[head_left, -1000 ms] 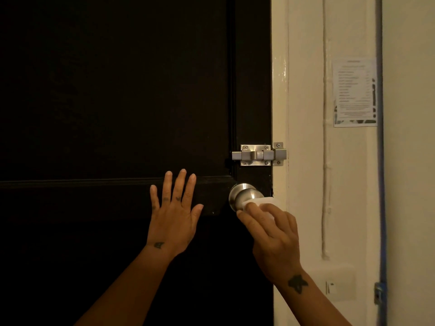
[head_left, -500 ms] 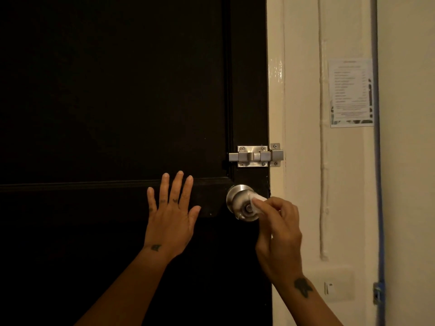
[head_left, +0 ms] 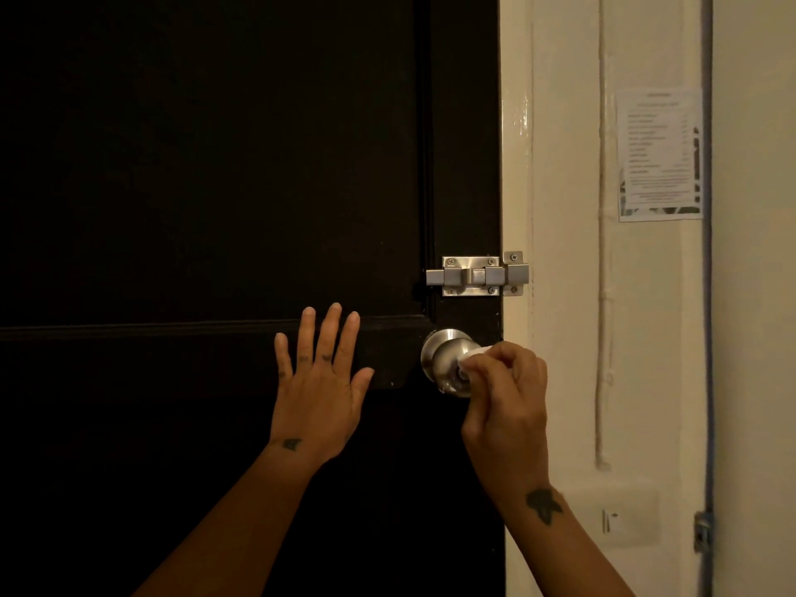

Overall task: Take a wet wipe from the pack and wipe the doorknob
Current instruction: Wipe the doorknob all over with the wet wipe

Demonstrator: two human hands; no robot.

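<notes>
While the wiping step is in hand, items are listed by size.

1. Door [head_left: 215,165]: dark, panelled, bolted shut; fills the view from 9 o'clock to the centre.
2. Wall [head_left: 568,295]: cream, at 3 o'clock of the door.
3. Notice [head_left: 659,152]: printed sheet stuck on the wall, at 2 o'clock; text too small to read.
4. Left hand [head_left: 321,394]: flat on the door, fingers straight and spread toward 12 o'clock, holding nothing.
5. Right hand [head_left: 508,394]: fingers curled, pinching the wipe against the knob's face.
6. Bolt [head_left: 478,275]: steel slide latch, slid across into its keeper on the frame.
7. Doorknob [head_left: 441,353]: brushed metal ball at the door's edge, at 6 o'clock of the bolt, at 3 o'clock of the left hand and apart from it, at 10 o'clock of the right hand and touched through the wipe.
8. Wipe [head_left: 473,353]: white, folded small, mostly hidden by the fingers; a corner shows at the knob's 3 o'clock side.
9. Pack: not in view.

Handling note, as judgement: the wipe reaches only the front and right side. Good practice would be to roll the wrist so it passes round the whole ball, the 9 and 6 o'clock sides and the neck behind, with light pressure, wipe between fingertips and metal, and the left hand bracing the door.
</notes>
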